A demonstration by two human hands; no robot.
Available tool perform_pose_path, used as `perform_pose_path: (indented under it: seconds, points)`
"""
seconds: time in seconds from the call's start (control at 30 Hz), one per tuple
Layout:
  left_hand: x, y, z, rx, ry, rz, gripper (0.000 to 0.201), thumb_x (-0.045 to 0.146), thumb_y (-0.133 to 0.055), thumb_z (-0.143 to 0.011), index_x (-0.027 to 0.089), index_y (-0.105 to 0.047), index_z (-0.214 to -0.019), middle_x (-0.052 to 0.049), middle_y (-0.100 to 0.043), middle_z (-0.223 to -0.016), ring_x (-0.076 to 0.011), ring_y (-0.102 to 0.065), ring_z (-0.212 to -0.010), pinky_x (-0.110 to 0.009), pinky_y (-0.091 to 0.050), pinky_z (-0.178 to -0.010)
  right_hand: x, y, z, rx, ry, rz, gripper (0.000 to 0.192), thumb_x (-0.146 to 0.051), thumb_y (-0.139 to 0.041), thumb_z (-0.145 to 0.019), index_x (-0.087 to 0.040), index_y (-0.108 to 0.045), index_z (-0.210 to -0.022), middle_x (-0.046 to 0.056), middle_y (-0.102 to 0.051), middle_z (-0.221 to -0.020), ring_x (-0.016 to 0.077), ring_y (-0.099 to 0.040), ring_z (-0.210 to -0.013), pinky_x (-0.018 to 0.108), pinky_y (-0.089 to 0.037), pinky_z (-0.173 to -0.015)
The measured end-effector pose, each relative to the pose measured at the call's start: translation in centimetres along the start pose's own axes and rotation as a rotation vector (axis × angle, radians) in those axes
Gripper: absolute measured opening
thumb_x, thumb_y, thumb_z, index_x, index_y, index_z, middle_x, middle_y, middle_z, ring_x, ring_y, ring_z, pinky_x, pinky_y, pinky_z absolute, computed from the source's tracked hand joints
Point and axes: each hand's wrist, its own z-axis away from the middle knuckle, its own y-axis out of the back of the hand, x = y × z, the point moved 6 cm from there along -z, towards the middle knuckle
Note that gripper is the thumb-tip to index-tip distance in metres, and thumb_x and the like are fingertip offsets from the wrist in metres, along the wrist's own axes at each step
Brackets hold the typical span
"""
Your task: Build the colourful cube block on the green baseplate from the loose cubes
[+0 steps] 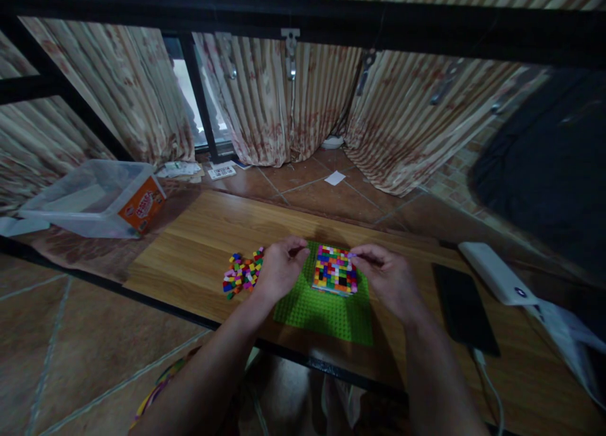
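A green studded baseplate lies on the wooden table, bearing a square block of multicoloured building bricks. To the block's left is my left hand, its fingers curled and thumb and forefinger close together; whatever may be between them is too small to make out. My right hand reaches in from the other side and pinches a small purple brick at the block's upper right edge. A loose pile of small coloured bricks lies beside my left hand, partly hidden behind it.
A clear plastic bin with an orange label stands at the table's far left. On the right lie a black phone with a cable plugged in and a white oblong device. Curtains and a dark metal bar are beyond the table.
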Motion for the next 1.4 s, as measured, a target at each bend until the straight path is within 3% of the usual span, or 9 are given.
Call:
perform_pose_path:
  seconds: [0.17,0.6,0.77,0.9,1.23,1.4]
  points:
    - [0.0,-0.1,-0.1,-0.019,-0.006,-0.019,0.011,0.020,-0.061,-0.079,0.017,-0.069,-0.085,-0.004,-0.072,-0.081,-0.0159,-0.067,-0.076,-0.027,-0.052,-0.074,-0.4,-0.9,0.1,-0.027,0.120,0.099,0.013,-0.034,-0.066,-0.078,-0.025,-0.074,-0.081,0.006,-0.065,-0.104,0.0223,-0.061,-0.101,0.040,-0.044,-0.093]
    - [-0.3,0.1,-0.3,-0.018,-0.027,-0.016,0.014,0.022,-0.061,-0.079,0.017,-0.070,-0.088,-0.004,-0.073,-0.084,-0.0158,-0.067,-0.077,-0.026,-0.051,-0.073,1.0,-0.8,0.0,0.067,0.053,0.121,0.011,-0.034,-0.070,-0.072,-0.024,-0.075,-0.074,0.008,-0.065,-0.103,0.0237,-0.062,-0.100,0.043,-0.043,-0.095]
    - [-0.3,0.0,-0.3,-0.020,-0.036,-0.023,0.014,0.022,-0.061,-0.080,0.017,-0.071,-0.089,-0.004,-0.073,-0.084,-0.0160,-0.067,-0.077,-0.027,-0.052,-0.074,1.4,-0.9,0.1,0.093,-0.033,0.109,0.012,-0.035,-0.070,-0.069,-0.024,-0.074,-0.070,0.007,-0.068,-0.098,0.0247,-0.064,-0.095,0.043,-0.045,-0.091]
    - [-0.3,0.0,-0.2,-0.016,-0.034,-0.027,0.013,0.021,-0.062,-0.079,0.016,-0.070,-0.087,-0.005,-0.074,-0.086,-0.0165,-0.067,-0.079,-0.026,-0.052,-0.074,2.4,-1.3,0.1,0.069,-0.175,-0.015,0.013,-0.034,-0.071,-0.066,-0.022,-0.072,-0.070,0.005,-0.071,-0.084,0.0223,-0.066,-0.080,0.039,-0.049,-0.079]
    - [1.4,-0.3,0.4,-0.064,-0.101,-0.056,0.013,0.026,-0.063,-0.081,0.016,-0.071,-0.081,-0.003,-0.072,-0.078,-0.0144,-0.065,-0.073,-0.025,-0.050,-0.070,3.0,-2.3,0.2,0.126,-0.364,-0.232,0.017,-0.033,-0.074,-0.054,-0.020,-0.066,-0.061,-0.001,-0.063,-0.055,0.0142,-0.056,-0.049,0.029,-0.044,-0.052]
    - [2.2,-0.7,0.9,-0.111,-0.150,-0.046,0.011,0.026,-0.066,-0.081,0.017,-0.073,-0.078,-0.001,-0.072,-0.074,-0.0146,-0.066,-0.073,-0.025,-0.051,-0.072,2.8,-2.3,0.4,0.117,-0.392,-0.298,0.020,-0.033,-0.077,-0.049,-0.020,-0.068,-0.061,0.000,-0.065,-0.058,0.0144,-0.057,-0.053,0.029,-0.045,-0.055]
